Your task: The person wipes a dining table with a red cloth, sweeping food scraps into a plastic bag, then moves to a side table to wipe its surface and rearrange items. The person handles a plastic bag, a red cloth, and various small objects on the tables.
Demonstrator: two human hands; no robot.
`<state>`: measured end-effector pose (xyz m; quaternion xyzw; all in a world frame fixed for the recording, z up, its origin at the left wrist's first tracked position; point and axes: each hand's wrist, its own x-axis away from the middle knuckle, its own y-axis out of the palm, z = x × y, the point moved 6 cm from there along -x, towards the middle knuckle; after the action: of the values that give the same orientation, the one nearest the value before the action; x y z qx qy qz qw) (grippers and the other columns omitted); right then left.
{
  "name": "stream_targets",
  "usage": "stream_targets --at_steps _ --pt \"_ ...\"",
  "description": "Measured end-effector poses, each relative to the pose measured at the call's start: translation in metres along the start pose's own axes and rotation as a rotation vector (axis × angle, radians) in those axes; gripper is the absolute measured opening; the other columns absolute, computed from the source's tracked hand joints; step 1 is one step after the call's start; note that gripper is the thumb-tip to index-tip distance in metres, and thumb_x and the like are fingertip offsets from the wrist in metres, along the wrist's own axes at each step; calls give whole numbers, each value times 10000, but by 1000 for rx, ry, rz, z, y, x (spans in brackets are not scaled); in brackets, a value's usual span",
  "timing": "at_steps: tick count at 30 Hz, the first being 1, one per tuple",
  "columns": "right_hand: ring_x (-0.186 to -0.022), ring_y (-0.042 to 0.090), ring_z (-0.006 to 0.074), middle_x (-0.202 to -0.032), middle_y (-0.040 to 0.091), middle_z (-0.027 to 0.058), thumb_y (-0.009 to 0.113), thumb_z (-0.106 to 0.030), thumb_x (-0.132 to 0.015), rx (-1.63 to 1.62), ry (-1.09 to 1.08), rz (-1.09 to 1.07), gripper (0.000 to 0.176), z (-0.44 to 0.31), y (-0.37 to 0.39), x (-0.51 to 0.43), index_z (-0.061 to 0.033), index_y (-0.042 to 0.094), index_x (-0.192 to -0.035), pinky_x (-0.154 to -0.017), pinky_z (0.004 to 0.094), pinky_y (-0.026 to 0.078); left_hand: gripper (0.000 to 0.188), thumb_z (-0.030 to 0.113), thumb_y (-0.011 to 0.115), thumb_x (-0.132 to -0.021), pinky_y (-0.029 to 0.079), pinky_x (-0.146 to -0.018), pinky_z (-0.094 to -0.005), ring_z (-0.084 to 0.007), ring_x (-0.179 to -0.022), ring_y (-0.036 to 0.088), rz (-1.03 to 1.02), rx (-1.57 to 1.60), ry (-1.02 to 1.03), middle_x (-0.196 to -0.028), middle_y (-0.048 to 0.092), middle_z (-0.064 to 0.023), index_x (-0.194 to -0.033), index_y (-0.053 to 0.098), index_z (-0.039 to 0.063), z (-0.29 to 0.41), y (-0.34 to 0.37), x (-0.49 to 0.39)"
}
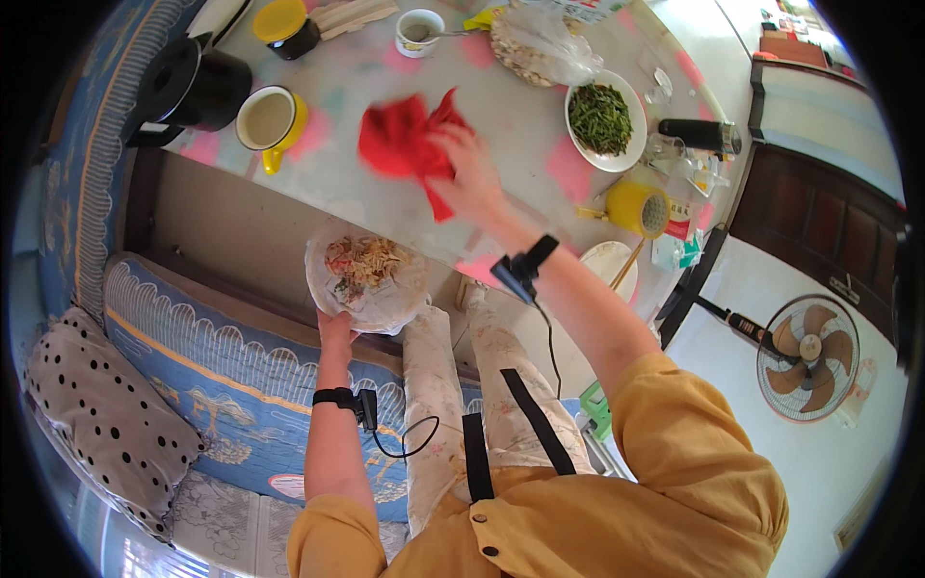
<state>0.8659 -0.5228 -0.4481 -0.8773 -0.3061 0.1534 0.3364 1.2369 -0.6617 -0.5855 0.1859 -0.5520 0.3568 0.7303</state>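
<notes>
My right hand point(470, 173) grips a red cloth point(394, 137) on the patterned tabletop point(325, 188); both are blurred. Below the table's front edge, my left hand point(337, 325) holds the near rim of a bin point(412, 289) lined with a whitish plastic bag. Food scraps and crumpled wrappers point(368, 264) lie inside it. To the left of the cloth stands a yellow enamel mug point(298, 119) with a light brown drink. A white bowl of chopped green vegetables point(601, 119) sits to the right of my right hand.
A black kettle point(217, 83) stands at the table's left edge. Along the back are a yellow-lidded jar point(282, 25), a small cup with a spoon point(413, 47) and a basket under plastic point(517, 50). At right lie a yellow grater-like holder point(639, 209) and a plate with chopsticks point(600, 260).
</notes>
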Motion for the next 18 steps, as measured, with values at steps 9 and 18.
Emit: stream_targets --at_steps 9,18 --pt "-1145 537 356 -1297 567 86 782 -250 -771 426 -185 -191 626 -43 91 -63 -245 579 -1364 -911 524 488 679 6 518 -882 575 -888 -460 -284 -1181 630 32 151 56 -1393 550 -95 -1507 330 193 21 -29 -5" --pt "-968 629 332 -1039 642 139 753 -188 -807 352 -260 -569 775 -132 150 -79 -217 418 -1506 -730 465 549 675 17 549 -865 563 -834 -452 -291 -1179 613 27 167 -6 -1390 539 -93 -1494 358 173 24 -44 -10"
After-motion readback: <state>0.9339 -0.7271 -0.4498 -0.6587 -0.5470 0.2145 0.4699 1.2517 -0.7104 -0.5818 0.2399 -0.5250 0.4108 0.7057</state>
